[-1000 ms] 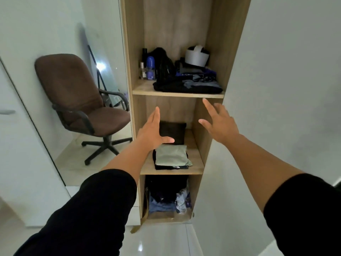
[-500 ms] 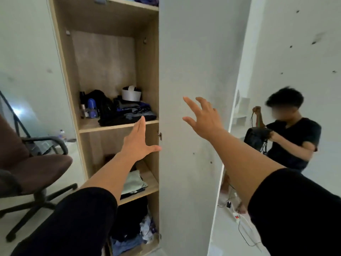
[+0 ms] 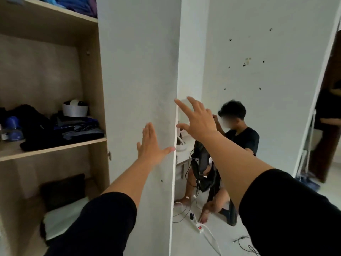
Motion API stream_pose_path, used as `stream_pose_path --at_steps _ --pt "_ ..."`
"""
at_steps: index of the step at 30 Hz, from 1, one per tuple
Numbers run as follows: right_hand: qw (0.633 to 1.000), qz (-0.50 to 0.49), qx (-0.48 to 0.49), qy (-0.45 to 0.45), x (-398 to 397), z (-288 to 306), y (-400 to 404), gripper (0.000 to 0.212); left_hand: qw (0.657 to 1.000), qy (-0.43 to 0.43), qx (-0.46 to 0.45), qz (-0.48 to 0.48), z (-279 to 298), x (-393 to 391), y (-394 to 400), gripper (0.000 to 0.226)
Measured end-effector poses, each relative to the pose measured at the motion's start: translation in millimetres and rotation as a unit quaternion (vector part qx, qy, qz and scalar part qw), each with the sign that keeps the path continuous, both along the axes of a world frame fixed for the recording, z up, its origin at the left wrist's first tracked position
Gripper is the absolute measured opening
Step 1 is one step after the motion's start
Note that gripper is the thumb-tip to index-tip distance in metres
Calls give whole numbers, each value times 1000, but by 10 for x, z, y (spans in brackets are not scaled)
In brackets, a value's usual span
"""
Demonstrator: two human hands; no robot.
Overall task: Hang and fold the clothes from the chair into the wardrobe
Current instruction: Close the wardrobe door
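Observation:
The wooden wardrobe stands open on the left, with its white door swung out in the middle of the view. My left hand lies in front of the door's face with straight fingers, thumb near the door's edge. My right hand is raised with spread fingers just past that edge and holds nothing. Dark folded clothes lie on the middle shelf, beside a white cap. A pale folded garment on a dark one lies on the lower shelf. The chair is out of view.
Behind the door a person in a black T-shirt sits handling a dark bag. A power strip and cables lie on the floor. Blue clothes fill the top shelf. A dark doorway opens at far right.
My view has swung right, so the chair has left the frame and the door now fills the middle. Both hands moved from in front of the shelves to the door's edge.

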State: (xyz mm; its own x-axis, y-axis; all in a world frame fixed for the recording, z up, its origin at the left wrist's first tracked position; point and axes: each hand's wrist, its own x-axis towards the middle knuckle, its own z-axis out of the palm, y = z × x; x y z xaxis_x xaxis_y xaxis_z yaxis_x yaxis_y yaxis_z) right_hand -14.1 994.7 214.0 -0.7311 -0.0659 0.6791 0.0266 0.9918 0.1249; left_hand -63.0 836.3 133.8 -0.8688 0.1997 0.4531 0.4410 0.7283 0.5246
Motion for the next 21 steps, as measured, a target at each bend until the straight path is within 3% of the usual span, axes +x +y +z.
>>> stream_pose_path --at_steps 8,21 --pt "996 79 -9 26 -553 143 270 82 998 9 19 56 -63 -344 468 128" --pt "987 141 -65 32 -485 59 35 89 998 -7 17 56 -119 -132 246 109"
